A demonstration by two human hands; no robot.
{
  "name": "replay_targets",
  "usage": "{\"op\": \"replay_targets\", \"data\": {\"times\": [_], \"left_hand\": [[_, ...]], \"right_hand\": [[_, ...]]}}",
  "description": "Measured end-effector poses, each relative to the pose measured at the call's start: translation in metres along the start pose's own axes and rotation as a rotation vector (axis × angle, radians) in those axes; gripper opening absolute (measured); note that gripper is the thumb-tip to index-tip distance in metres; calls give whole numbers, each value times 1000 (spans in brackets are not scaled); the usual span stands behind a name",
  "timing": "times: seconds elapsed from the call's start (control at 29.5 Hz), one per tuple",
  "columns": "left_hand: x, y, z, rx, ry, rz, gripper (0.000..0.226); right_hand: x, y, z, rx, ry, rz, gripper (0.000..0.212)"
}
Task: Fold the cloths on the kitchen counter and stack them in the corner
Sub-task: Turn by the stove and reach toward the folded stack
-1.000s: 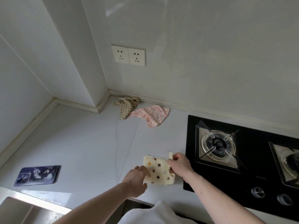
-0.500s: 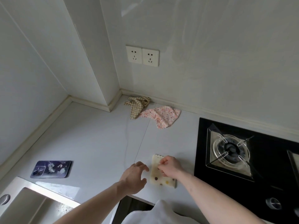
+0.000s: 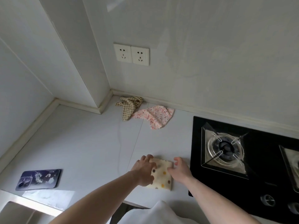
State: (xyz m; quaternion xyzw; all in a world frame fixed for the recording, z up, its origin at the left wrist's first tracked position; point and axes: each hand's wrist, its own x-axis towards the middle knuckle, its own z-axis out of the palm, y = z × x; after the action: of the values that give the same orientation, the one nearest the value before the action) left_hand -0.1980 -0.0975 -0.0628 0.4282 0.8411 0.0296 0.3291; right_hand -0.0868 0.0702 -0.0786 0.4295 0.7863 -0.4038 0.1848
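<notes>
Both hands are down on the folded dotted cloth (image 3: 161, 177), which lies near the front edge of the worktop (image 3: 80, 143). Left hand (image 3: 144, 171) lies over the cloth's left side with its fingers spread and loose, and it hides that part of the cloth. Right hand (image 3: 179, 170) rests at the cloth's right edge with fingers loosely bent, gripping nothing that I can see. Just right of the cloth is a black stove (image 3: 267, 167); its right side is cut off by the picture's edge. A phone (image 3: 38, 179) lies flat near the worktop's front left. A bit of the sink (image 3: 17, 212) shows at the bottom left corner, mostly cut off. Something white sits at the bottom, hard to make out. Far back, a checked cloth (image 3: 129, 106) lies crumpled in the worktop's back corner. A pink spotted cloth (image 3: 155, 116) lies crumpled just beside it, touching it. Two sockets (image 3: 131, 54) sit on the wall above them.
</notes>
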Motion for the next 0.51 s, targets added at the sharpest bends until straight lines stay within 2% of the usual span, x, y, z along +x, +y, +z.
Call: {"op": "replay_targets", "data": {"times": [0.1, 0.24, 0.37, 0.44, 0.51], "left_hand": [[3, -1, 4, 36, -54, 17, 51], [3, -4, 5, 5, -63, 60, 47], [-1, -8, 4, -114, 79, 44, 31], [-1, -9, 5, -174, 170, 4, 40], [0, -12, 5, -236, 174, -56, 59]], "right_hand": [[3, -2, 4, -44, -13, 1, 62], [3, -4, 6, -99, -66, -16, 22], [2, -6, 4, -95, -89, -36, 15], [-1, -8, 3, -65, -80, -67, 14], [-4, -9, 3, -58, -51, -109, 14]]}}
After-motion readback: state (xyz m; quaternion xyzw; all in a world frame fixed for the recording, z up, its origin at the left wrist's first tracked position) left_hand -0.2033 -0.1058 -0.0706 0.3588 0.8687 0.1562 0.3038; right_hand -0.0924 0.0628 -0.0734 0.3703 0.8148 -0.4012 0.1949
